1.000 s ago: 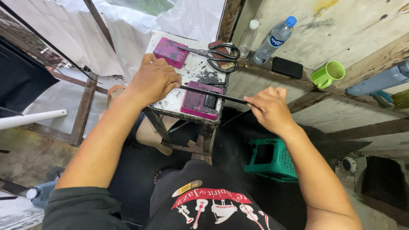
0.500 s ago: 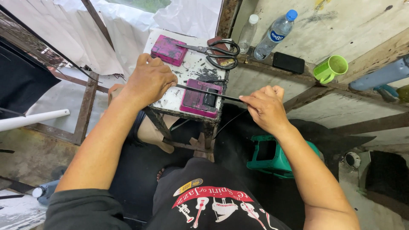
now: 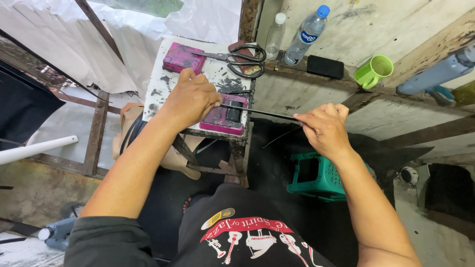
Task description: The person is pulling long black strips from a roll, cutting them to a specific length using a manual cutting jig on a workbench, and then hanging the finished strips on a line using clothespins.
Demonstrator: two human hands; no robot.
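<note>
A thin black strip (image 3: 262, 113) runs across a pink ink-stained pad (image 3: 225, 118) at the near edge of a small white work stand (image 3: 163, 81). My left hand (image 3: 190, 99) presses on the strip's left end, over the pad. My right hand (image 3: 324, 129) pinches the strip's right end, off the stand's edge, and holds it level. A second pink pad (image 3: 183, 57) lies at the stand's far left corner. Large black scissors (image 3: 242, 58) lie at its far right corner.
On a wooden ledge behind the stand are two plastic bottles (image 3: 307, 35), a black phone (image 3: 325, 66) and a green mug (image 3: 373, 71). A green plastic stool (image 3: 316, 175) sits on the floor under my right hand. White sheeting hangs at the far left.
Both hands stay on the strip and pad; my right hand has shifted slightly along the strip. The view has tilted a little.
</note>
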